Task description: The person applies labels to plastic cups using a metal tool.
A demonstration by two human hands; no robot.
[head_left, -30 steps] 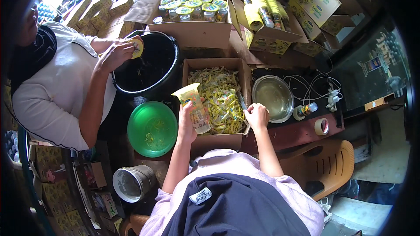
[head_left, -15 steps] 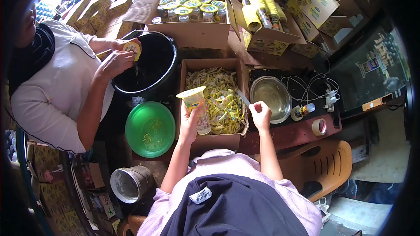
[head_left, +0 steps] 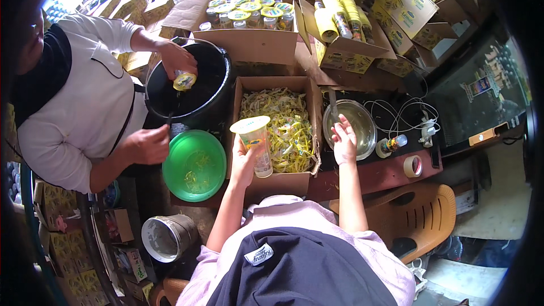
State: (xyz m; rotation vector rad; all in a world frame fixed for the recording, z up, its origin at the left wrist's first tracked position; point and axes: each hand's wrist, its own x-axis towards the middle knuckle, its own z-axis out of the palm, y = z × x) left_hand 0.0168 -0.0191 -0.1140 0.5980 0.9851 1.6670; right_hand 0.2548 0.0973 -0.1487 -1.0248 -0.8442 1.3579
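Note:
My left hand is wrapped round a clear plastic cup with a yellow-rimmed film lid, tilted above the near part of a cardboard box. Yellow and clear plastic trimmings fill that box. Between the fingers of my right hand is the handle of a knife, its blade pointing up and away. That hand is over the near left rim of a round bowl holding liquid.
A co-worker at the left holds a lidded cup over a black bucket. Beside it sits a green basin with trimmings. Farther off are a carton of sealed cups and another with stacked cups. Tape and cables lie right.
My right hand has moved slightly right, swinging the knife away from the box to over the bowl. The cup stays in my left hand. The co-worker's hands have moved apart.

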